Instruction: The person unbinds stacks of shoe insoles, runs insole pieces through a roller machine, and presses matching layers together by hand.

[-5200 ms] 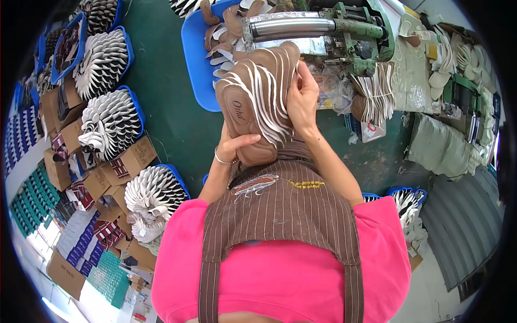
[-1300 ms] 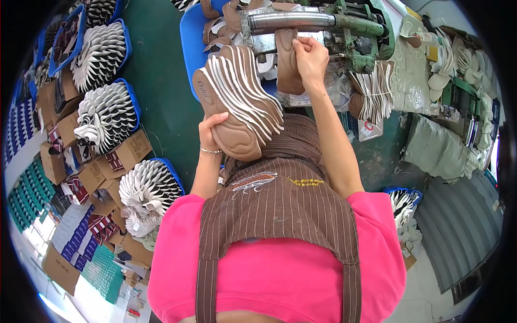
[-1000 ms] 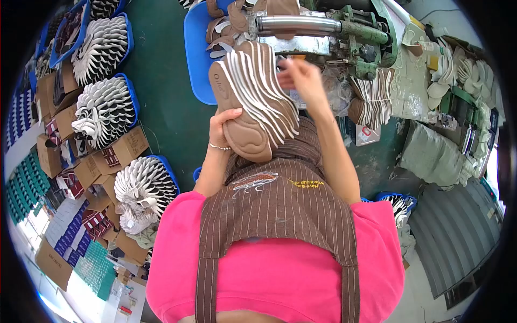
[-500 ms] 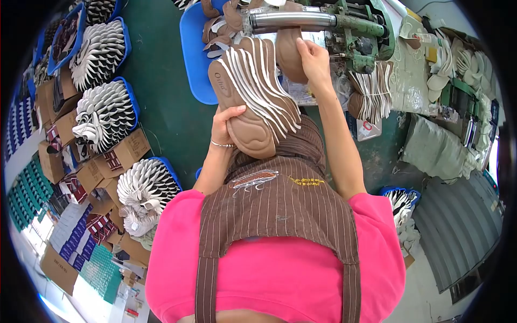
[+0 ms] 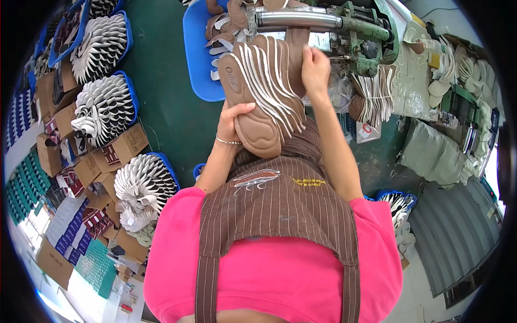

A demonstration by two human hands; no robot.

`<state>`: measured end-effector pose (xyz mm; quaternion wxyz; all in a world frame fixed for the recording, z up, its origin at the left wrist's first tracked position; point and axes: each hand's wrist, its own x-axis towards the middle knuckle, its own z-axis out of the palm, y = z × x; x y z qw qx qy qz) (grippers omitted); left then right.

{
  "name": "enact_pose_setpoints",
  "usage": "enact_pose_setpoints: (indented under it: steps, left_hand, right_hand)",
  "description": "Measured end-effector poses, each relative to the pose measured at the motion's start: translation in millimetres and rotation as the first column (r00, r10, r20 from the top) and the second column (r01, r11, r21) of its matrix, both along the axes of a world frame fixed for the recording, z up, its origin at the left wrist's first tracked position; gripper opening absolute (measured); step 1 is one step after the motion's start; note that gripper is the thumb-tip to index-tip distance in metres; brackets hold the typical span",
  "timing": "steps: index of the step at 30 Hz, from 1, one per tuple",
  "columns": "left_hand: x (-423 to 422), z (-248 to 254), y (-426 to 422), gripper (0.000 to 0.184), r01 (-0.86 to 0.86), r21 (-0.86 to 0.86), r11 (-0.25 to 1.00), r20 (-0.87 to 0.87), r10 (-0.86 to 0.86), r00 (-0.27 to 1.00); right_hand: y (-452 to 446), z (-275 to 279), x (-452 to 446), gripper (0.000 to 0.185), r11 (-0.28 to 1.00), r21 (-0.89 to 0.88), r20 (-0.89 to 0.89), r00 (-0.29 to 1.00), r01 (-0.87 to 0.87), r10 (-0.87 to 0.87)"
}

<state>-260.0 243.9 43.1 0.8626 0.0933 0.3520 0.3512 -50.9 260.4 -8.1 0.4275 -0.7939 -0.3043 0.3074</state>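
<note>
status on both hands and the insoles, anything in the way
Left hand gripping insole stack; right hand at separate insole's edge, insole's far end at roller; no obstruction seen.

Bare right hand (image 5: 316,71), on the fanned stack of brown-and-white insoles (image 5: 261,94) five seconds ago, is now off it, at the edge of one plain brown insole (image 5: 297,48) below the shiny steel roller (image 5: 299,20)

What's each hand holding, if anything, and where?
Left hand: insole stack, by its side, midway along. Right hand: at one edge of another insole; grip unclear.
</note>
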Motion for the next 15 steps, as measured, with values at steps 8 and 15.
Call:
enact_pose_setpoints:
  steps: [8, 15]
  left_hand:
    - [4, -6, 4, 0.051, -0.02, 0.02, 1.0, -0.04, 0.021, 0.999]
    - [6, -7, -2, 0.047, -0.01, 0.027, 1.0, -0.082, 0.012, 0.997]
  right_hand:
    - [-33, 9, -21, 0.023, 0.965, 0.046, -0.405, 0.878, -0.259, 0.255]
    - [7, 7, 8, 0.03, 0.996, 0.004, -0.156, 0.984, -0.089, 0.089]
